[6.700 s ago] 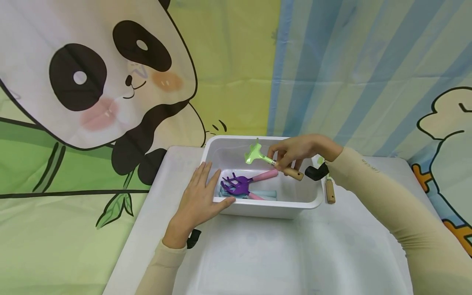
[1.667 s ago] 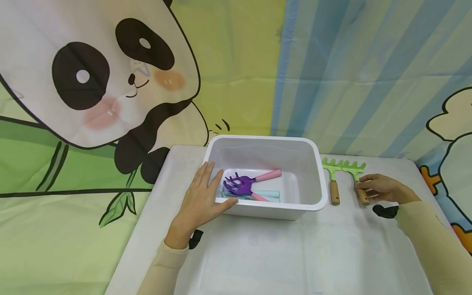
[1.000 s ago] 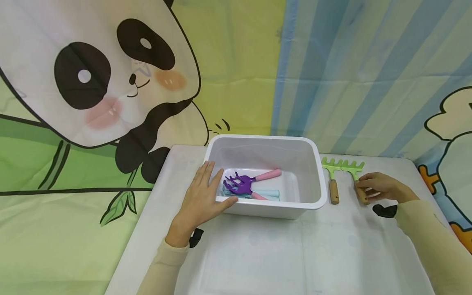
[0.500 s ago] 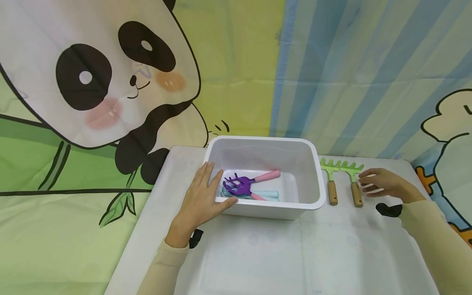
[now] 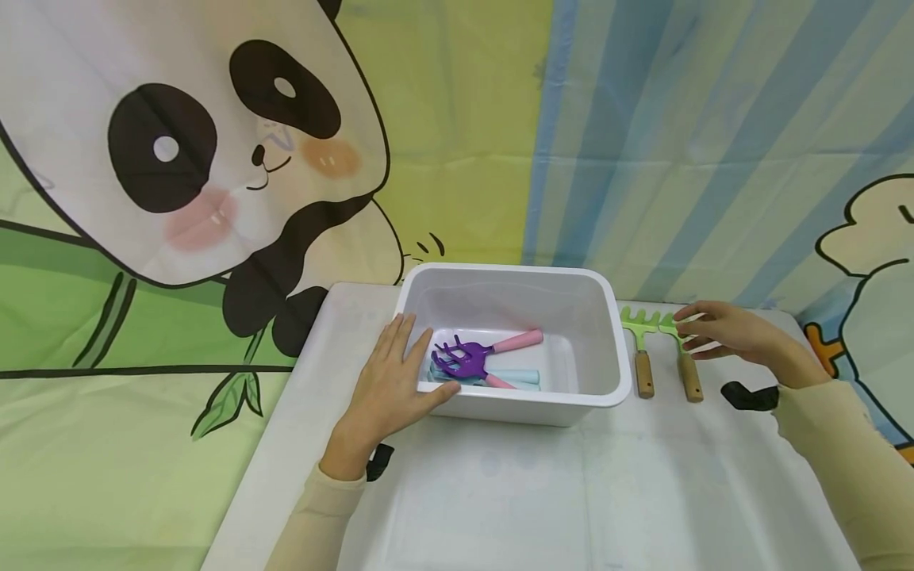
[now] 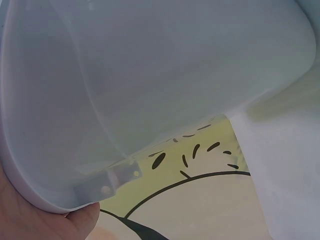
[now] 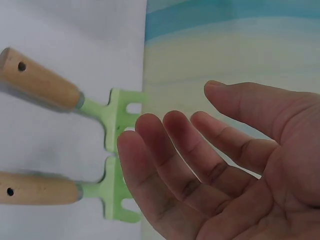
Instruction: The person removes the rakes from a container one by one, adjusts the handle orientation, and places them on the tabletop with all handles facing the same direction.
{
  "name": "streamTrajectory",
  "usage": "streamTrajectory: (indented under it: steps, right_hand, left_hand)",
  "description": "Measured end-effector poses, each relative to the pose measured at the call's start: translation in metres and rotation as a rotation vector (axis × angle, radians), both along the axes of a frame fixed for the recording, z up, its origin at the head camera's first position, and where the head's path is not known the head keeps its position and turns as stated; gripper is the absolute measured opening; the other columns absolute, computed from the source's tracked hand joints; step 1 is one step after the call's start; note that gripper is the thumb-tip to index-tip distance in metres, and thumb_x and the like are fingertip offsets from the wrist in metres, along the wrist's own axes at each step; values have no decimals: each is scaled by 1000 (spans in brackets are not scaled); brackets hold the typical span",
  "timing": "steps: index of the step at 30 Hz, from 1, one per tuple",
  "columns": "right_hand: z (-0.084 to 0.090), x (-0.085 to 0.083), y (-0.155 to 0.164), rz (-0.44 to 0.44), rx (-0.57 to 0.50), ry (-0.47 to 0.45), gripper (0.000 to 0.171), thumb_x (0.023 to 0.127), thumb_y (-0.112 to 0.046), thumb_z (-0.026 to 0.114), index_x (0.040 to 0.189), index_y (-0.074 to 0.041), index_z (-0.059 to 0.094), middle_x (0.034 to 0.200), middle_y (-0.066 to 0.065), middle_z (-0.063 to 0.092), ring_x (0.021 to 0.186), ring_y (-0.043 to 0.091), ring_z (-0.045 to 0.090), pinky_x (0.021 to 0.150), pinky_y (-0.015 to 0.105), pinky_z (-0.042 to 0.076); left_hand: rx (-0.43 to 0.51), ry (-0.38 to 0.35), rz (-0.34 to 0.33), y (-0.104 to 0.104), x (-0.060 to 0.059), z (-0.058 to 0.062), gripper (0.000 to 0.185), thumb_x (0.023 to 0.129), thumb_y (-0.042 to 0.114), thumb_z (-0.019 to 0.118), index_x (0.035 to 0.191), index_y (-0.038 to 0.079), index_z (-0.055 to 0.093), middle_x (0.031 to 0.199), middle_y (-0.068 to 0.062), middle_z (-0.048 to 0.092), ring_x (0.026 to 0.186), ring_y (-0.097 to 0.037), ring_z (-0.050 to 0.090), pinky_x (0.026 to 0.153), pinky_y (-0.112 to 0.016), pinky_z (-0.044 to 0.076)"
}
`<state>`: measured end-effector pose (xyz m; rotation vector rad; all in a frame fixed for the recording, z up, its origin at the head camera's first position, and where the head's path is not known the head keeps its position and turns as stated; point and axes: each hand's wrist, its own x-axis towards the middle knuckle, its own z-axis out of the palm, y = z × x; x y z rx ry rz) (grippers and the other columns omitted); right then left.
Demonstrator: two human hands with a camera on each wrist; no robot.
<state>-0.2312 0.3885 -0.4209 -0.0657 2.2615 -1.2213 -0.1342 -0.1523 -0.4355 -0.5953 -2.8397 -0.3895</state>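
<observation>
Two green rakes (image 5: 660,349) with wooden handles are lying side by side just under the right hand (image 5: 721,335), whose fingers are spreading wide and holding nothing; only the right wrist view is showing clear air between the fingertips (image 7: 150,135) and the rake heads (image 7: 117,165). The left hand (image 5: 385,388) is resting flat against the white bin (image 5: 603,373), the left wrist view showing little beyond the bin's wall (image 6: 150,75), while the purple rake (image 5: 464,358) inside is partly covering the pale blue pieces beneath.

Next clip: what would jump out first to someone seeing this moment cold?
Probably the large cartoon panda backdrop filling the upper left behind the white table. Next, the white plastic bin at the table's middle, with a purple plastic rake with a pink handle lying inside and the left hand resting on its near left corner. To its right, two green rakes with wooden handles lie side by side, the open right hand above them.
</observation>
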Motion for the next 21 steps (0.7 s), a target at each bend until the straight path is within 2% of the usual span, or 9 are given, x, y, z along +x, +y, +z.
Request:
streamTrajectory:
  steps: [5,12,21]
  right_hand:
    - [13,0,-11,26,-29,31,55,106,-25,52,144,10,32,134,33,46,109,36,63,88,49,55]
    - [31,-1,-25,54,-27,102,51,104,-22,56,140,9,39,121,25,55,102,34,65,84,49,57]
    - [54,-3,-43,93,-47,138,47,104,-18,58,139,7,40,116,21,58,98,31,66,83,47,58]
  left_hand:
    - [4,1,-2,0,0,0,100,86,81,44,150,3,44,162,-22,21,151,-36,10,120,-48,13]
    - [2,7,-5,0,0,-1,100,86,81,43,150,3,44,162,-22,21,151,-36,9,120,-48,13]
    - [1,11,-3,0,-1,-1,101,86,82,43,150,4,44,162,-22,21,151,-35,9,120,-48,14]
